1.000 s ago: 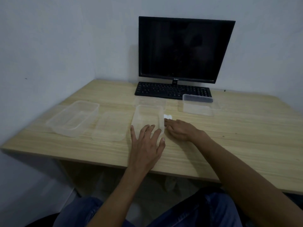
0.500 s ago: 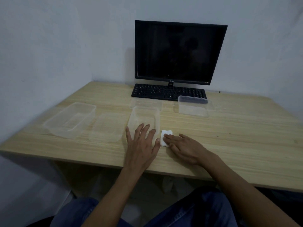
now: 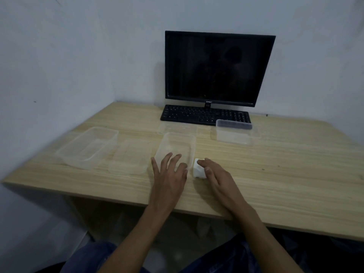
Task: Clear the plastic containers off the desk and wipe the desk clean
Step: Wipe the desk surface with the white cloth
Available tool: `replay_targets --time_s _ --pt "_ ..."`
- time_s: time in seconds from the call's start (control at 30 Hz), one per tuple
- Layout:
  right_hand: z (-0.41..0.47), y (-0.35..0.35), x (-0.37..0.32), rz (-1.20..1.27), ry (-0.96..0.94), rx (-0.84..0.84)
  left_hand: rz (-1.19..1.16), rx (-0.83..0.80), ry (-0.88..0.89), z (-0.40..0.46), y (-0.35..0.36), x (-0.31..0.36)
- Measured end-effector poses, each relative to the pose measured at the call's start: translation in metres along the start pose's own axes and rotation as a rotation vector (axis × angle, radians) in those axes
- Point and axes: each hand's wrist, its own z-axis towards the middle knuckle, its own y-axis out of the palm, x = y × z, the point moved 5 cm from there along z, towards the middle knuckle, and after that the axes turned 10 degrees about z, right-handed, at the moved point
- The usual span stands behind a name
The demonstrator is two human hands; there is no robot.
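Head view — wooden desk [image 3: 275, 174] against pale walls [image 3: 69, 56].

Light wood-grain desk [image 3: 275, 174], matt and smooth. Clear, thin plastic containers: far left [image 3: 88, 146], middle [image 3: 177, 146], far right [image 3: 234, 134]; flat clear plastic lid [image 3: 130, 160] between left and middle. White wipe [image 3: 198, 170], soft, paper or cloth. Glossy black monitor [image 3: 216, 67]; matt black plastic keyboard [image 3: 197, 115].

Both hands, left [image 3: 168, 179] and right [image 3: 218, 179], lie flat, fingers extended.
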Motion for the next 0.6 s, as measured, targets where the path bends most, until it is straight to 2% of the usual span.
replay_targets --time_s 0.1,0.23,0.37,0.6 --pt "-0.006 0.009 -0.010 0.147 0.022 0.106 -0.018 0.026 0.001 -0.001 -0.002 0.000" --pt "0.003 0.019 -0.020 0.368 0.159 0.189 -0.064 0.140 0.028 -0.004 -0.014 0.001" --pt "0.012 0.023 -0.025 0.687 0.251 0.165 -0.065 0.197 0.184 -0.007 -0.017 0.009" --pt "-0.001 0.019 -0.018 0.645 0.159 0.303 -0.105 0.203 0.387 -0.009 -0.019 0.019"
